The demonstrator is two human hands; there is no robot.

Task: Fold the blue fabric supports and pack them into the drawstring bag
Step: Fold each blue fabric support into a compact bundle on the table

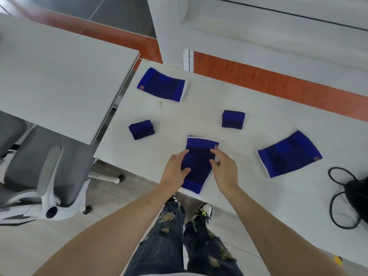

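Observation:
A flat blue fabric support (200,162) lies at the near edge of the white table (199,116), its lower end hanging over the edge. My left hand (176,169) holds its left side, thumb on top. My right hand (225,168) holds its right side with curled fingers. Two more flat supports lie apart: one at the far left (162,84), one at the right (289,155). Two folded supports sit at the left (141,129) and the middle (233,118). The black drawstring bag (356,193) lies at the right edge, its cord looped beside it.
A second white table (59,66) stands to the left with a narrow gap between. A grey office chair (47,176) is at the lower left. My legs and shoes are below the table edge. An orange floor stripe runs behind the table.

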